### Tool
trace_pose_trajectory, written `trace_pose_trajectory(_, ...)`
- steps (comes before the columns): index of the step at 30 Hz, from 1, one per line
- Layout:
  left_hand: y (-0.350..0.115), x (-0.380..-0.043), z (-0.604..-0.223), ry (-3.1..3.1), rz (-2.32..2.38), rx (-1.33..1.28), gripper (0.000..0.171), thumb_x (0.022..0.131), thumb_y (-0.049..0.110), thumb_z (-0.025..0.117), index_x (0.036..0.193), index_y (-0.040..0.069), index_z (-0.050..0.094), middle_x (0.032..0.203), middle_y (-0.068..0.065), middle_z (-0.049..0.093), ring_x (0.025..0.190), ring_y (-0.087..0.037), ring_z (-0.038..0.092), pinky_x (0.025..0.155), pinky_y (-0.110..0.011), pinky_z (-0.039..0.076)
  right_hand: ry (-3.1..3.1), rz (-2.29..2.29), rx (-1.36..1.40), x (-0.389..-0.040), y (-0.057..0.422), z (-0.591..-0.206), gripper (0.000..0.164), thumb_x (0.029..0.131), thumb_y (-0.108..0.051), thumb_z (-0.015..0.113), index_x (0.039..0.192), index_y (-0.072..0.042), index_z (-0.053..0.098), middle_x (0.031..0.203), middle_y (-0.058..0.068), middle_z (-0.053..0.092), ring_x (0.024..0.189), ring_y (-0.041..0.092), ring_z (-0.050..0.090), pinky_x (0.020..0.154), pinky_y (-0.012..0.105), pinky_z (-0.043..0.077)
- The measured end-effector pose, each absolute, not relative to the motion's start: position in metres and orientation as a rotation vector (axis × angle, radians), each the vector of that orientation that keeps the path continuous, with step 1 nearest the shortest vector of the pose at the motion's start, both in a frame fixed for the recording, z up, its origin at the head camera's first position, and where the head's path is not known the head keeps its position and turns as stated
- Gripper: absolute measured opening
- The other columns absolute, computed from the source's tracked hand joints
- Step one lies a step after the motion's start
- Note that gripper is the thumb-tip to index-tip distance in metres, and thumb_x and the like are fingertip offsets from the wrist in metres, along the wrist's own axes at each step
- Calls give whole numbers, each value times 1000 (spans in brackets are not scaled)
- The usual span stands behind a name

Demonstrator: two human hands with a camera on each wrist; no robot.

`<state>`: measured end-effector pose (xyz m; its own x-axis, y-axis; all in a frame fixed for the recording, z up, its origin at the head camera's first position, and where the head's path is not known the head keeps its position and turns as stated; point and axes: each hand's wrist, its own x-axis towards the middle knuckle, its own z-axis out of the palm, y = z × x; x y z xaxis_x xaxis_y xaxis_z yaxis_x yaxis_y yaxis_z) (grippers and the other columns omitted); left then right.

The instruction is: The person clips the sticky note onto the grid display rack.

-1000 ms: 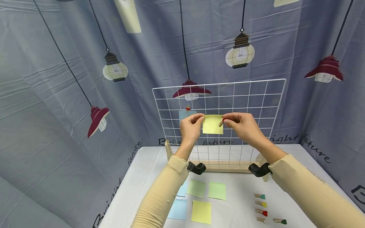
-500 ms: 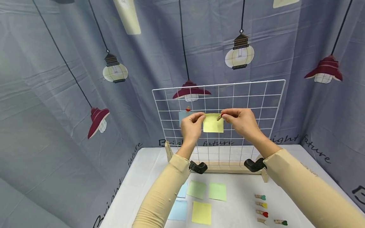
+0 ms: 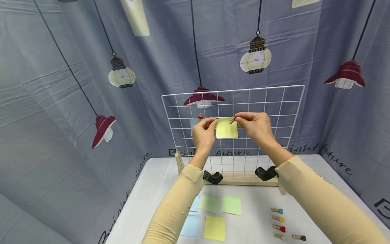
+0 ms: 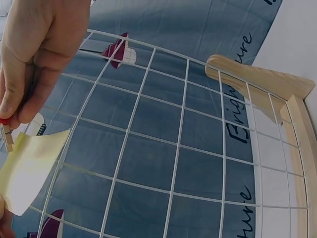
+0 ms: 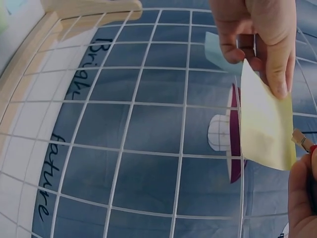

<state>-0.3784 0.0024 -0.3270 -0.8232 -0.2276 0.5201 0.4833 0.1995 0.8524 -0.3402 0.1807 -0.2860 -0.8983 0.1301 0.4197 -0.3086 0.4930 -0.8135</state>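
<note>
L hand (image 3: 204, 135) pinches yellow note (image 3: 226, 130) by its upper L corner, in front of the wire grid (image 3: 266, 87); R hand (image 3: 257, 127) pinches red-heart clip (image 3: 232, 120) nr note's top edge. Prob. best: press yellow note flat vs. wire grid (it's bowing a bit), spread clip wide, bite both tog.

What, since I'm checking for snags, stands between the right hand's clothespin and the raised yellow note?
Nothing visible stands between the clothespin and the yellow note; the left hand holds the note's left side.
</note>
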Motion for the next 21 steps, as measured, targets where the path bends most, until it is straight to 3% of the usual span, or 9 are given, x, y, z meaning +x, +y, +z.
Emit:
trace_pose_trajectory(10,6,-380,-326,-1923,-1656,-185,8,93,20,78,97,14,82,89,-1,79,75,-3,64,64,-20,47,-2222,1433,139,-350,173,-279,22,98,-22,71,114,-8,80,113,12,78,94,19,77,68,12,54)
trace_pose_trajectory(21,8,-380,-327,-1921,-1646,-172,7,92,20,79,96,16,83,88,2,79,74,-5,65,60,-19,47,-2195,1456,145,-355,164,-280,23,97,-16,71,114,-3,79,113,17,77,84,11,76,70,15,58)
